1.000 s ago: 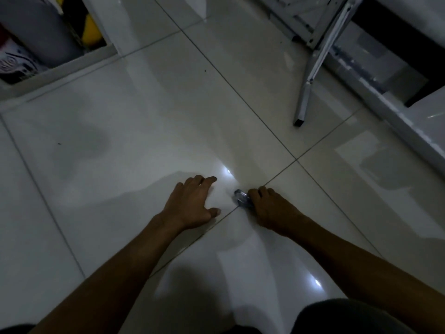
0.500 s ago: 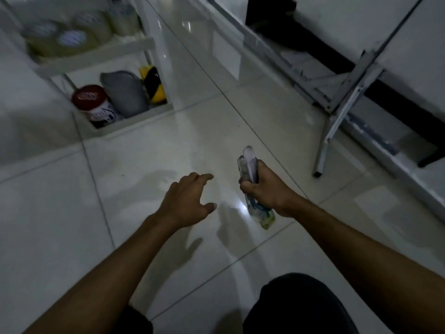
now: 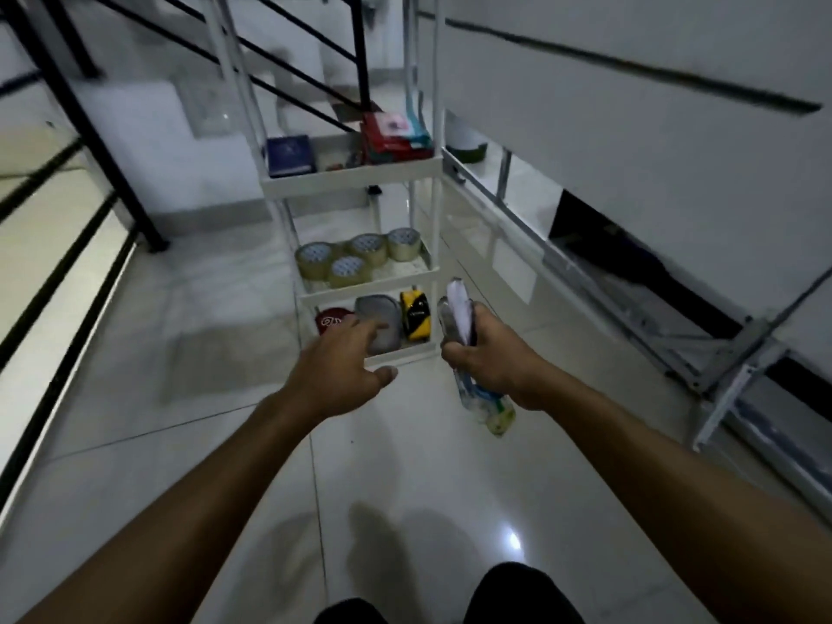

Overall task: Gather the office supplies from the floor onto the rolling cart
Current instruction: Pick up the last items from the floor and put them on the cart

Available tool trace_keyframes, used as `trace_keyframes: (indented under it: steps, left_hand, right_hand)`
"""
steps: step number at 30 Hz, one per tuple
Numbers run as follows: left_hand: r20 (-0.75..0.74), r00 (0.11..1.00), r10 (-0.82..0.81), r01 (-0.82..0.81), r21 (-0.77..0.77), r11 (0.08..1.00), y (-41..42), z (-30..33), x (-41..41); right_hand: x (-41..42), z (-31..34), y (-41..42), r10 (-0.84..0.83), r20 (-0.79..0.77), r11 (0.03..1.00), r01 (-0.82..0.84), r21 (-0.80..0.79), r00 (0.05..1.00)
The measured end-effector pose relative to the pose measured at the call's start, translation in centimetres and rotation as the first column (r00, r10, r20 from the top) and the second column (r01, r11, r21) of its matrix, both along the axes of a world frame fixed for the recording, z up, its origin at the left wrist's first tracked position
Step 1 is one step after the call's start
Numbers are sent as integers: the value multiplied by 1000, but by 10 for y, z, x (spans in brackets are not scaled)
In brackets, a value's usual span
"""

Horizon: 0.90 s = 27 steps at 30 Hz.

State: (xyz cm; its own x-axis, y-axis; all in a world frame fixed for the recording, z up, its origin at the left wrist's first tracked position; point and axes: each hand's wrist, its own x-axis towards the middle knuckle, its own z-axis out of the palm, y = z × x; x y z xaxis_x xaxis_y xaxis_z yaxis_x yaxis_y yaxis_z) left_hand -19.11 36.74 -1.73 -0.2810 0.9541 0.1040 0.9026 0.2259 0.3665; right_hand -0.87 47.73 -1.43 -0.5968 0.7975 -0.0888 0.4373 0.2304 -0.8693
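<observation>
My right hand (image 3: 493, 360) grips a clear plastic packet of supplies (image 3: 459, 317), upright, its lower end hanging below my fist. My left hand (image 3: 344, 369) hovers beside it with fingers spread and relaxed, holding nothing. Straight ahead stands the white rolling cart (image 3: 355, 177) with three visible shelves. Its upper shelf carries a blue box (image 3: 289, 155) and red and teal packs (image 3: 392, 137). Several rolls of clear tape (image 3: 355, 258) sit on the middle shelf. On the bottom shelf are a red-lidded tub (image 3: 332, 321), a grey pouch (image 3: 382, 317) and a yellow-black tape roll (image 3: 415, 315).
A black stair railing (image 3: 103, 146) runs along the left. A white wall and a low metal frame (image 3: 720, 353) line the right side. Glossy white floor tiles (image 3: 405, 479) lie between me and the cart. My dark knees show at the bottom edge.
My right hand picked the packet up off the floor and raised it. My view lifted from the tiles to the cart, and both hands now reach toward its lower shelves.
</observation>
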Motion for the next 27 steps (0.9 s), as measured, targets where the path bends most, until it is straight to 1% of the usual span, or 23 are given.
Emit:
trace_keyframes:
  steps: [6,9,13,16,18,20,23,25,27]
  left_hand:
    - [16,996,88,-89,62,994,18,33,-53]
    - [39,993,109,-112,95,989,55,51,-83]
    - [64,991,117,-124,121,985,117,89,-123]
    - [151,982,114,-140,170,975,157,118,-150]
    - [201,976,83,-123,193,973,180,137,-166]
    - [256,962,98,-141,154,978,204,152,-183]
    - [425,889,172,-208,39,977,234,164,-204]
    - [423,883,204,-229,9,973,248,164,-215]
    - [392,897,206,-233,23,972,255,161,-224]
  right_hand:
    - [-61,31,27,34,-10,999,-34,33,999]
    - [-101,49,58,52,-31,998,-51,36,998]
    - [-165,92,117,96,-58,995,-94,29,994]
    - [-210,129,161,121,-68,993,-120,20,990]
    - [-236,149,188,101,-46,994,-99,49,994]
    - [-259,164,214,93,-53,995,-90,48,994]
    - [-288,170,244,77,-36,997,-77,0,996]
    - [-305,168,259,31,32,1000,-31,-1,999]
    - [-320,166,268,4,146,997,-16,77,989]
